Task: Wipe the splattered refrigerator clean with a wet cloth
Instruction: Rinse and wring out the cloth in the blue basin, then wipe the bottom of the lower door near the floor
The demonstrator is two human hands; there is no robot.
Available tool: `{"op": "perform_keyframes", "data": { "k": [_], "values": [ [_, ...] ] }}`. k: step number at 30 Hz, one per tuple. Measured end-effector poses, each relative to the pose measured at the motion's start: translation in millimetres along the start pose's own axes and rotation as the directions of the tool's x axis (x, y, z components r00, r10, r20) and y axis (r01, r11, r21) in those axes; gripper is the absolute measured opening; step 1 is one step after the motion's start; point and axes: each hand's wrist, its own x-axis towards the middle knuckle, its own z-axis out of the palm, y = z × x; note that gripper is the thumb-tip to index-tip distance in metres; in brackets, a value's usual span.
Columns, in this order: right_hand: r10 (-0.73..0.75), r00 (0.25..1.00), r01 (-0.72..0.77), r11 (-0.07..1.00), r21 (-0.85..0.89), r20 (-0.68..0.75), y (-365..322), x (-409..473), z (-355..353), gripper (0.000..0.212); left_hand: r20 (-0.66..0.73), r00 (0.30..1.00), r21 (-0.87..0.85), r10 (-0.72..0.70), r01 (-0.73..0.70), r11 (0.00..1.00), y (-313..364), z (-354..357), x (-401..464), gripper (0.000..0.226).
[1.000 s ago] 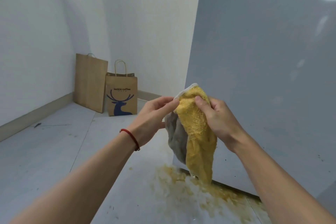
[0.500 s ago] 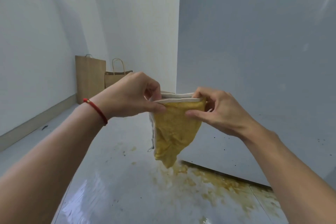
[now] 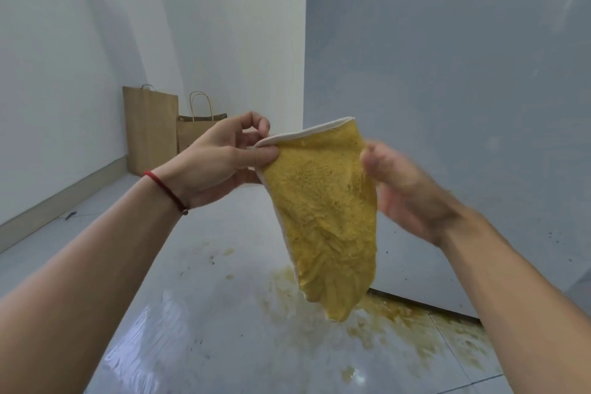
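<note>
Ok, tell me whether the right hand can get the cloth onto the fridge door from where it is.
Probably yes. The right hand, blurred, is at the yellow cloth's right edge, with the refrigerator door just behind and nothing visible between them. The left hand pinches the cloth's top corner and would need to follow or let go.

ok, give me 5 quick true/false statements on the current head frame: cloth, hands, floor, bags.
1. The left hand pinches the yellow cloth at its white-edged top corner. True.
2. The cloth is pressed flat against the refrigerator. False: it hangs in the air in front of it.
3. Yellowish spill lies on the floor at the refrigerator's base. True.
4. The right hand is sharp and clearly gripping. False: it is motion-blurred, grip unclear.
5. Three paper bags stand by the wall. False: two, the plain bag and the handled bag.
</note>
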Motion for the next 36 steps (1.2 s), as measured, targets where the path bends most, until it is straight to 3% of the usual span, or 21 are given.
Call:
{"op": "perform_keyframes", "data": {
  "k": [2,4,5,6,7,9,11,15,17,18,20,22,23,25,27,28,30,31,32,34,36],
  "values": [
    [0.187,0.974,-0.178,0.981,-0.080,0.125,28,-8,12,0.053,-0.127,0.992,-0.024,-0.019,0.016,1.000,-9,5,8,0.025],
    [0.258,0.963,-0.260,0.965,0.018,0.074,46,-10,26,0.035,-0.322,0.939,-0.092,-0.125,0.101,0.991,-35,4,18,0.018],
    [0.259,0.966,-0.260,0.961,0.100,0.025,49,-7,30,0.034,-0.363,0.900,-0.213,-0.243,0.174,0.962,-51,2,20,0.026],
    [0.257,0.966,-0.251,0.953,0.170,-0.014,50,-5,31,0.033,-0.310,0.859,-0.386,-0.407,0.278,0.880,-69,2,20,0.053],
    [0.263,0.964,-0.248,0.939,0.237,-0.034,50,-3,31,0.032,-0.159,0.816,-0.518,-0.556,0.411,0.750,-88,1,17,0.085],
    [0.296,0.954,-0.268,0.911,0.314,-0.044,50,0,29,0.029,0.192,0.737,-0.498,-0.648,0.643,0.583,-112,7,5,0.116],
    [0.330,0.944,-0.306,0.895,0.325,-0.019,53,0,29,0.027,0.318,0.720,-0.371,-0.617,0.693,0.619,-122,17,-2,0.106],
    [0.396,0.918,-0.360,0.849,0.387,-0.013,60,4,28,0.027,0.090,0.777,-0.405,-0.624,0.601,0.690,-115,20,6,0.053],
    [0.436,0.898,-0.406,0.872,0.276,-0.058,65,7,23,0.026,0.034,0.779,-0.351,-0.626,0.596,0.723,-108,20,6,0.038],
    [0.459,0.884,-0.441,0.882,0.166,-0.092,65,9,22,0.026,-0.028,0.788,-0.295,-0.615,0.581,0.759,-107,20,5,0.035],
    [0.498,0.839,-0.514,0.857,-0.021,-0.220,66,12,21,0.029,-0.210,0.818,-0.148,-0.536,0.515,0.844,-106,20,6,0.053],
    [0.492,0.792,-0.549,0.833,-0.068,-0.362,68,16,22,0.044,-0.364,0.825,-0.045,-0.433,0.448,0.893,-109,21,9,0.068],
    [0.460,0.774,-0.542,0.837,-0.078,-0.435,70,17,23,0.055,-0.401,0.828,-0.015,-0.391,0.421,0.907,-109,23,11,0.063],
    [0.344,0.783,-0.484,0.861,-0.159,-0.518,74,21,22,0.062,-0.405,0.861,0.070,-0.307,0.364,0.929,-111,24,13,0.048],
    [0.290,0.843,-0.436,0.863,-0.258,-0.454,74,19,20,0.044,-0.302,0.902,0.256,-0.309,0.389,0.885,-112,23,14,0.049],
    [0.292,0.869,-0.434,0.839,-0.328,-0.400,73,17,19,0.034,-0.235,0.918,0.435,-0.321,0.394,0.810,-114,22,14,0.050],
    [0.248,0.907,-0.410,0.700,-0.585,-0.340,73,10,19,0.020,-0.171,0.958,0.809,-0.231,0.270,0.522,-123,25,15,0.031],
    [0.191,0.919,-0.387,0.598,-0.702,-0.343,74,8,21,0.013,-0.156,0.978,0.895,-0.141,0.200,0.399,-128,27,15,0.018],
    [0.124,0.921,-0.381,0.495,-0.781,-0.370,75,7,24,0.008,-0.156,0.985,0.923,-0.072,0.171,0.346,-132,30,15,0.014],
    [-0.003,0.904,-0.406,0.315,-0.858,-0.429,78,5,28,0.008,-0.195,0.981,0.899,-0.014,0.184,0.397,-132,36,16,0.013],
    [-0.085,0.855,-0.482,0.231,-0.845,-0.511,85,2,25,0.020,-0.228,0.973,0.798,-0.040,0.211,0.565,-126,39,26,0.009]
  ]
}}
